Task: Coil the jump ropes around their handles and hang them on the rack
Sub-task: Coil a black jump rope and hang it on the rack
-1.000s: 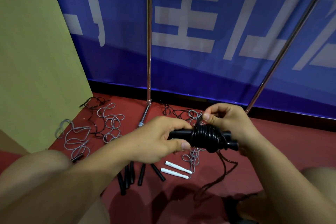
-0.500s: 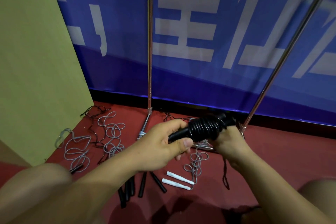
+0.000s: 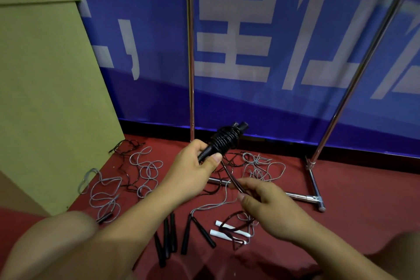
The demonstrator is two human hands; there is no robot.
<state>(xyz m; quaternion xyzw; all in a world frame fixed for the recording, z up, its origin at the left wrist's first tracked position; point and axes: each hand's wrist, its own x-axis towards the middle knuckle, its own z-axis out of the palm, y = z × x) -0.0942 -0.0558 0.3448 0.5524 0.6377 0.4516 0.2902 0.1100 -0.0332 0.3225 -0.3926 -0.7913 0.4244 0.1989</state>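
While the left hand [image 3: 193, 168] grips the paired black handles [image 3: 223, 141], already coil-wrapped, the right hand [image 3: 270, 209] pinches the trailing rope tail [image 3: 231, 177]; winding proceeds, and the next turn probably needs tension.

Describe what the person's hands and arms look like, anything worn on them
Both the left hand and the right hand are bare: no gloves, rings, watch or bands show. Both forearms are uncovered down to the frame's lower edge, with no sleeve in view. The fingernails are short and unpainted.
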